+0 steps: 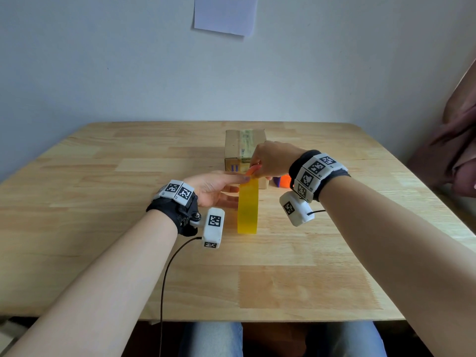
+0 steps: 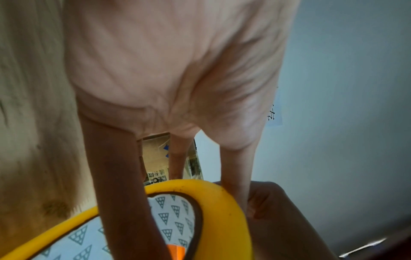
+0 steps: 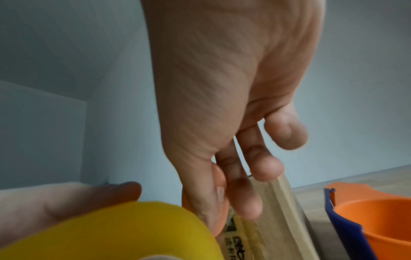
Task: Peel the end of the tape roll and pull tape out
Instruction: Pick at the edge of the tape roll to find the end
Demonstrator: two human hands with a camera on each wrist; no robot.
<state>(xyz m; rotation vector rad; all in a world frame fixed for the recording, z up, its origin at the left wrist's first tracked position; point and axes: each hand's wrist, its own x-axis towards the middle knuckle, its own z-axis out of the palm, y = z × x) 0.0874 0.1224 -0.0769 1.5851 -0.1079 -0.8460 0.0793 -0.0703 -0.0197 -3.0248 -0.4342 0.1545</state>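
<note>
Standing on edge at the centre of the head view, the yellow tape roll [image 1: 247, 207] looks light, stiff and tacky. The left hand [image 1: 213, 186] grips it, fingers through the core; the right hand [image 1: 273, 159] pinches the orange tab [image 1: 252, 171], the best place to pull.

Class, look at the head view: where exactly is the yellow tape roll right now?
The tape roll stands on edge near the middle of the table, between both hands and just in front of the cardboard box.
</note>
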